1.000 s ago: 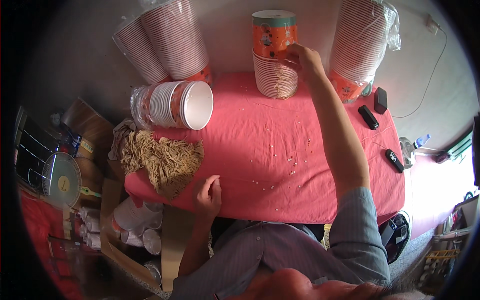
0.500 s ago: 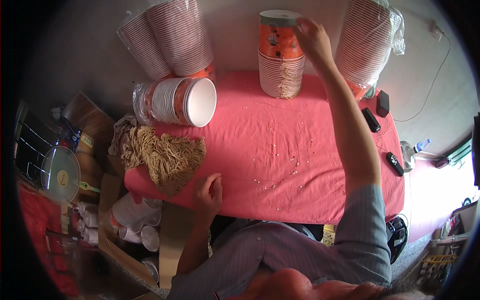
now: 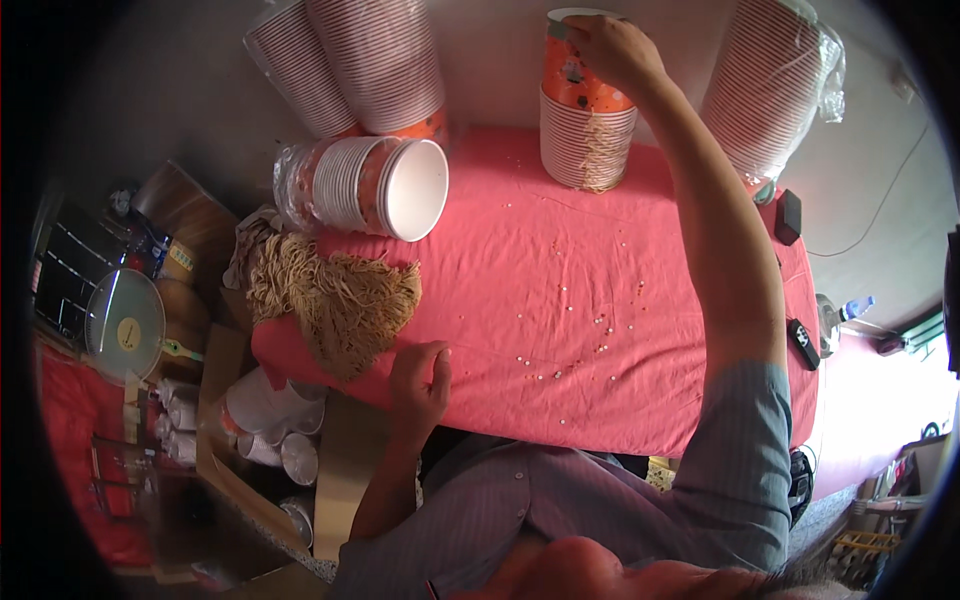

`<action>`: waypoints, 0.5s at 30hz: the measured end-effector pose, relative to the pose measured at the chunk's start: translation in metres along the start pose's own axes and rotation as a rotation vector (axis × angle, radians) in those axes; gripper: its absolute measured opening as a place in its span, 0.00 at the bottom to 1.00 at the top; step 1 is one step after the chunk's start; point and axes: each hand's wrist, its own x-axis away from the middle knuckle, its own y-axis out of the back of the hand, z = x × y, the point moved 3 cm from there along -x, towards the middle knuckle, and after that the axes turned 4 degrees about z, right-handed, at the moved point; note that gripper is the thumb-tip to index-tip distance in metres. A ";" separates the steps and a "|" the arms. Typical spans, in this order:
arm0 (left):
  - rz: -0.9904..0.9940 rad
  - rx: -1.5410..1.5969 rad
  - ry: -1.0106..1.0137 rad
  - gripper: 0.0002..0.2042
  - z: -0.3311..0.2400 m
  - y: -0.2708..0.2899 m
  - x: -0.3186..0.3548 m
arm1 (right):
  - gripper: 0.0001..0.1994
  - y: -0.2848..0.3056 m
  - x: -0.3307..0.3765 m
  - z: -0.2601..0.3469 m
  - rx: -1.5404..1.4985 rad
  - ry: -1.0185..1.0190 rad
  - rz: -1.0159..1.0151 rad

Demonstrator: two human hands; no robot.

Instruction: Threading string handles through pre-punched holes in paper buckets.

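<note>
My right hand (image 3: pixel 618 50) reaches to the back of the table, its bent fingers at the upper edge of an orange paper tub (image 3: pixel 585 83) with a green band. That tub tops an upright stack of nested tubs with white rims (image 3: pixel 565 140). Tan cords (image 3: pixel 597 150) hang down the stack's front. Whatever my right fingers pinch is hidden. Near the front edge, my left hand (image 3: pixel 420 385) is held closed, thumb against the curled fingers; I cannot make out anything in it. Beside it lies a heap of tan cords (image 3: pixel 350 305).
Tubs (image 3: pixel 360 190) lie on their side at back left, before tall wrapped stacks (image 3: pixel 375 70). Another wrapped stack (image 3: pixel 770 90) stands at back right. Small beads (image 3: pixel 600 325) dot the red cloth (image 3: pixel 490 290). A black remote (image 3: pixel 802 343) lies at right; an open carton (image 3: pixel 345 480) stands below left.
My right hand has moved from the tub's right side across its upper edge, fingers now bent down there. My left hand stays closed near the front edge. The whole view has shifted slightly.
</note>
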 end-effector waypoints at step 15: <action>-0.064 0.111 0.040 0.08 0.003 0.011 -0.015 | 0.16 -0.120 0.174 0.206 -0.638 0.063 0.379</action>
